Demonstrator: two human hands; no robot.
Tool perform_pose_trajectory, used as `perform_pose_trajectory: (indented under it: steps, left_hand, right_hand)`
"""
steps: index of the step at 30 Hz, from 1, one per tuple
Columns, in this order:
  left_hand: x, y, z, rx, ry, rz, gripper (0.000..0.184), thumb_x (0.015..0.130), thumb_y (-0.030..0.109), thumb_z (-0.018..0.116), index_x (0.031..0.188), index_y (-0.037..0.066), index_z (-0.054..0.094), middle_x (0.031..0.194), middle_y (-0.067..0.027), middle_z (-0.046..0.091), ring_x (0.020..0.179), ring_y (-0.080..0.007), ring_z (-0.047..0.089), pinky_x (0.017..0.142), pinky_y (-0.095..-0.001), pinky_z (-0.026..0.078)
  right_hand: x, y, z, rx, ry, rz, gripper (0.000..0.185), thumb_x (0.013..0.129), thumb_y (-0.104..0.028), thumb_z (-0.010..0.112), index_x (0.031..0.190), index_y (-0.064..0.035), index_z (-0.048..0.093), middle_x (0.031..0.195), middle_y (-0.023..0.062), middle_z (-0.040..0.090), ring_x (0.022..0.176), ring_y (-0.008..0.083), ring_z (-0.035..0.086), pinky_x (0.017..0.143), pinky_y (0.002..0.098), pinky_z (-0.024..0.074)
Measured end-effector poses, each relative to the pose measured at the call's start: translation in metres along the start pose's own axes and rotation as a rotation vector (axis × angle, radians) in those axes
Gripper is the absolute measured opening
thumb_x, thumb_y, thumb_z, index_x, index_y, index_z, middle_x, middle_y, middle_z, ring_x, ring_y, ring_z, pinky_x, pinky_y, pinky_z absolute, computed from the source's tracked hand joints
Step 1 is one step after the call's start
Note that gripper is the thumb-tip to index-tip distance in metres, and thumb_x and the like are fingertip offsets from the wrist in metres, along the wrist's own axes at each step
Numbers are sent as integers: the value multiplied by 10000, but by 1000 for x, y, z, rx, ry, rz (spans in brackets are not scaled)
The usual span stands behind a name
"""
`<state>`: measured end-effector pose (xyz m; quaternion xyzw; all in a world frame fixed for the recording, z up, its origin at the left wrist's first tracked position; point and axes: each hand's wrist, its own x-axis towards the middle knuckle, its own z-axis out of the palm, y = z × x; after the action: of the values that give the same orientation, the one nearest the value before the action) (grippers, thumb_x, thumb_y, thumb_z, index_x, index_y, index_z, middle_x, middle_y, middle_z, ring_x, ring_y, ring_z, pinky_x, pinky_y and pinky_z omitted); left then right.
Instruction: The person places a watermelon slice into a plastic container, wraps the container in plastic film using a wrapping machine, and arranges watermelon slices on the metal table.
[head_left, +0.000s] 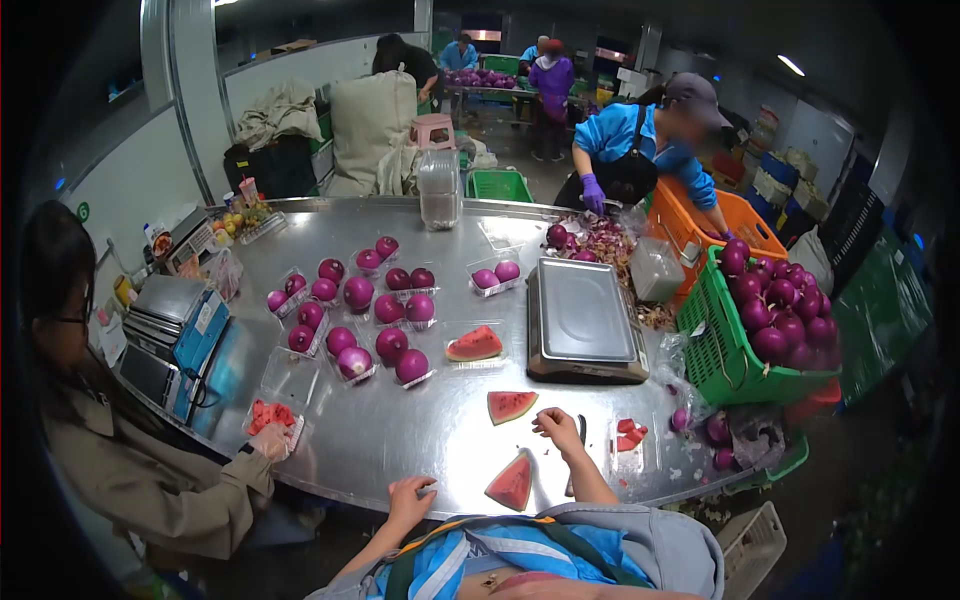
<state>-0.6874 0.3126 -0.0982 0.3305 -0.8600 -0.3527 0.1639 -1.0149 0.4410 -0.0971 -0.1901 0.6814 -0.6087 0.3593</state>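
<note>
My left hand [409,501] rests at the near edge of the metal table, fingers loosely bent and apart, holding nothing. Over the table, my right hand [560,430] hangs with slightly curled fingers and nothing visible in them. Just left of its fingertips lies a watermelon wedge [511,406]. A second watermelon wedge [512,483] is between my hands, nearer my body. Partly hidden by my right forearm is a dark, slim object [583,430], perhaps a knife. To the right, red watermelon pieces [629,435] sit in a clear tray.
Another watermelon slice [475,344] lies in a tray near a scale [586,312]. Trayed purple onions [358,293] cover the middle left. A green crate [715,350] of onions stands right. A person at left touches a tray of watermelon chunks [271,414]; another leans over an orange crate [680,225].
</note>
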Motion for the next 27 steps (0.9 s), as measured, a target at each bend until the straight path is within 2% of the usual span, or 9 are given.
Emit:
perform_pose_trajectory:
  steps: [21,27]
  left_hand:
    - [0,-6,4,-57,-13,-32,201,713,204,632,899,129,645,866,-43,610,869,-206,549,840,-346,318]
    - [-2,-3,2,-59,-4,-35,198,714,195,628,898,122,643,858,-51,616,824,-213,561,818,-356,335]
  right_hand:
    - [-3,0,9,13,5,27,167,855,-183,533,921,-30,549,827,63,626,694,127,608,605,214,452]
    - [-1,1,11,0,1,10,156,854,-177,534,908,-32,554,827,63,626,694,122,605,603,211,451]
